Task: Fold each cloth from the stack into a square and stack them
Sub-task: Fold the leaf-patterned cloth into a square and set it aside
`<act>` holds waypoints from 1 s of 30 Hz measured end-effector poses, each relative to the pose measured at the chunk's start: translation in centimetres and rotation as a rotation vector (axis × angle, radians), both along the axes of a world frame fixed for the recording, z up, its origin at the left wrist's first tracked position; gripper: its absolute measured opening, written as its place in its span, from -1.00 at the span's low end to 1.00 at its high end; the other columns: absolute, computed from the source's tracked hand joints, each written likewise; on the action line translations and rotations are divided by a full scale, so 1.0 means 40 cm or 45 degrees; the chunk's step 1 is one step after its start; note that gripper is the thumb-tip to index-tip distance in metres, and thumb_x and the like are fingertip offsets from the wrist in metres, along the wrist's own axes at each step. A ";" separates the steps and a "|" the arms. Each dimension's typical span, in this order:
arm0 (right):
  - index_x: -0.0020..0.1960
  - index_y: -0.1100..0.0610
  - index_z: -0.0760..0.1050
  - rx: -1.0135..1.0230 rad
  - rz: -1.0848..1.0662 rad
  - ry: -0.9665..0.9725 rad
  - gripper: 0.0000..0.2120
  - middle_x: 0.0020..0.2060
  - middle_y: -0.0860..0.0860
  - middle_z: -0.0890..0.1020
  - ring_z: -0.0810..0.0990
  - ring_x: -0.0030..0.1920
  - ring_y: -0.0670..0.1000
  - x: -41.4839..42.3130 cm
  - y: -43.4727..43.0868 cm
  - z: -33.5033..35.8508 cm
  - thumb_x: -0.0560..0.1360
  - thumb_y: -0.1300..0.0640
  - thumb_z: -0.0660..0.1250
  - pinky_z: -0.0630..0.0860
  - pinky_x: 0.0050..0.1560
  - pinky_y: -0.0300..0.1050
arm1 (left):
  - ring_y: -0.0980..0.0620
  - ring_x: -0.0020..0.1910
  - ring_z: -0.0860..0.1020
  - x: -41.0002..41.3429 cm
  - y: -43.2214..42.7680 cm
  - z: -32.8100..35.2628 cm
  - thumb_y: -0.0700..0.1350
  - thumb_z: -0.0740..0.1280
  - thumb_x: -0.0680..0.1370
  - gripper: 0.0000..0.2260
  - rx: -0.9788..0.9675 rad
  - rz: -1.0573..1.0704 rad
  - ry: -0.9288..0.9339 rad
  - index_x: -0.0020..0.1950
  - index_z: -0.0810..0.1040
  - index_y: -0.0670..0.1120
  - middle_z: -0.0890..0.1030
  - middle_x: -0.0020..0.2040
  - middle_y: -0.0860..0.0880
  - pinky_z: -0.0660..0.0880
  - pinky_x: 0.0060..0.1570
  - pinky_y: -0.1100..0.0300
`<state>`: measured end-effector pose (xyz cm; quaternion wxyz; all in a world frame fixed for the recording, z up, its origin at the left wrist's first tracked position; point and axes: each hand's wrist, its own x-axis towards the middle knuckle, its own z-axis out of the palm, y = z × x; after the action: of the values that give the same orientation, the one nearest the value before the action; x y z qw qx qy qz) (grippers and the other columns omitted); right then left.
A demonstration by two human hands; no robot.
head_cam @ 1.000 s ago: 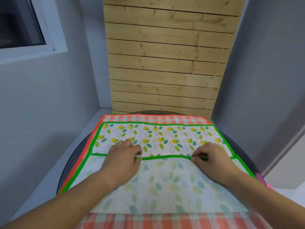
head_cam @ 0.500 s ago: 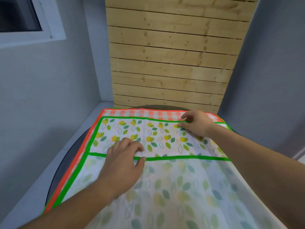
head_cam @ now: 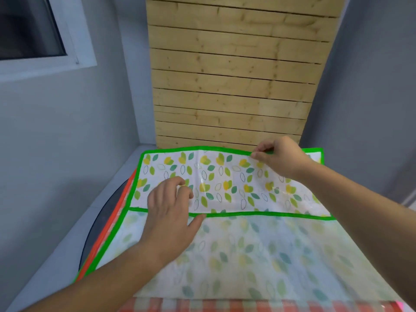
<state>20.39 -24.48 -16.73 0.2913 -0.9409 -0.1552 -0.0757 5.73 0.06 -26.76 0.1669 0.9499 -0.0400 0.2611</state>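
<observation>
Here, the right hand [head_cam: 281, 159] is pinching the far green edge of the leaf-print cloth [head_cam: 225, 176], lying atop a red-checked cloth [head_cam: 202, 306]. The left hand [head_cam: 168, 217], loosely curled and holding nothing, is pressing its fold. Bringing that edge over squarely looks best.

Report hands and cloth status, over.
Left hand rests on leaf cloth at folded edge. Right hand pinches its far green border. Checked cloth underneath, nothing on top.
</observation>
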 end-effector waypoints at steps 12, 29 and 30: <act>-0.15 -0.07 0.66 -0.300 0.294 -0.093 -0.94 -0.17 -0.16 0.64 0.58 -0.13 -0.17 -0.439 -0.101 0.075 0.49 0.00 0.42 0.54 0.01 -0.07 | -0.16 0.57 0.21 -0.209 -0.049 0.219 0.15 0.20 0.57 -0.43 0.493 -0.303 -0.180 0.50 0.34 -0.14 0.27 0.57 -0.18 0.07 0.54 -0.04; -0.11 -0.14 0.63 -0.101 0.256 -0.040 -0.95 0.15 -0.26 0.52 0.40 0.23 -0.21 -0.576 -0.161 -0.230 0.49 -0.01 0.41 0.43 0.26 -0.12 | 0.13 0.54 -0.43 -0.243 -0.040 0.035 0.36 -0.09 0.63 -0.46 0.516 -0.531 0.866 0.57 -0.20 0.37 -0.30 0.60 0.21 -0.39 0.53 -0.06; -0.11 -0.14 0.63 -0.086 0.266 -0.066 -0.96 0.16 -0.25 0.52 0.40 0.24 -0.20 -0.578 -0.162 -0.238 0.49 -0.01 0.41 0.44 0.25 -0.08 | 0.13 0.54 -0.42 -0.242 -0.039 0.033 0.36 -0.09 0.63 -0.46 0.509 -0.538 0.873 0.57 -0.20 0.37 -0.29 0.60 0.22 -0.38 0.53 -0.04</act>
<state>-2.73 -30.95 -26.25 0.2618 -0.9266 -0.2623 -0.0639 -3.96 -1.51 -25.44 0.0332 0.9662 -0.2252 -0.1213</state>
